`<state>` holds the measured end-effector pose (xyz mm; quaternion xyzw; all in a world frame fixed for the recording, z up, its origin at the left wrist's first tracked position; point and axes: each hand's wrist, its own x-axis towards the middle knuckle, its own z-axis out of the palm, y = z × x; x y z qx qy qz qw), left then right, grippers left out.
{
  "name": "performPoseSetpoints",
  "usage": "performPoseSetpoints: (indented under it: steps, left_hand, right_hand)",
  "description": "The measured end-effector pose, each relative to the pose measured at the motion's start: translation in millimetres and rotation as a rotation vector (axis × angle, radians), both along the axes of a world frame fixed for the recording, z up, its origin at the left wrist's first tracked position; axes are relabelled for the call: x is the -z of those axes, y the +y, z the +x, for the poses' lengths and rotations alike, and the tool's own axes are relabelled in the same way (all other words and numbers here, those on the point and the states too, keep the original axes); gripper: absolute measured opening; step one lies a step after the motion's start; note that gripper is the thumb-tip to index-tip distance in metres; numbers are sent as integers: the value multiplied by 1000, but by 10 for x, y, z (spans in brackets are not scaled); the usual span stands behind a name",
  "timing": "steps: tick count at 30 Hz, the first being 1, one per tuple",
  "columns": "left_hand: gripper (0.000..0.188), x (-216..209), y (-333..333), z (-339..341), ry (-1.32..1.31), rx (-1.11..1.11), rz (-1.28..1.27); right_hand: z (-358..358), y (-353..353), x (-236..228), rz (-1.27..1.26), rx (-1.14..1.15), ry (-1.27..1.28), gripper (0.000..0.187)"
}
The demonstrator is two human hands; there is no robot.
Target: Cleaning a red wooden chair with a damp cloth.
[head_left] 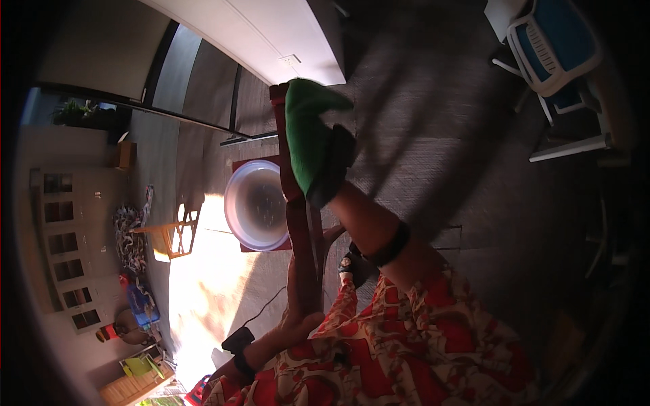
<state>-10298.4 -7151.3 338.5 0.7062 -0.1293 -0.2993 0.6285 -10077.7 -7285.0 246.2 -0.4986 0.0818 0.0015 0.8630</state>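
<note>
A green mitt (306, 132) with a black cuff covers my right hand (310, 145). It lies along a long dark red wooden rail (284, 162), its thumb part sticking out to the right. The fingers are inside the mitt, so only their outline shows. My left hand (308, 325) is closed round the near end of the wooden piece, close to my body, with its fingers partly hidden. Just left of the rail sits a round pale basin (230, 206) holding water, on a dark red surface (247, 247).
A white cabinet (298, 30) stands ahead, beside glass panels with black frames. At the far right is a blue and white chair (555, 51). A small wooden stand (175, 237) is in sunlight to the left, near wall shelving (64, 243). A cable (264, 308) runs near my left arm.
</note>
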Motion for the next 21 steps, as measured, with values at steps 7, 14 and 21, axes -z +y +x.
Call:
performPoseSetpoints:
  steps: [7,14,21]
  left_hand:
    - [95,107,211,-257,-6,-2,96]
    - [98,333,340,-526,103,-26,133]
    - [101,444,380,-577,164,-29,138]
  right_hand:
    - [800,102,645,-794,21,-96,29]
    - [847,292,1397,-1264,-193,-105,27]
    - [701,434,1737,-1450,-354,-136,25]
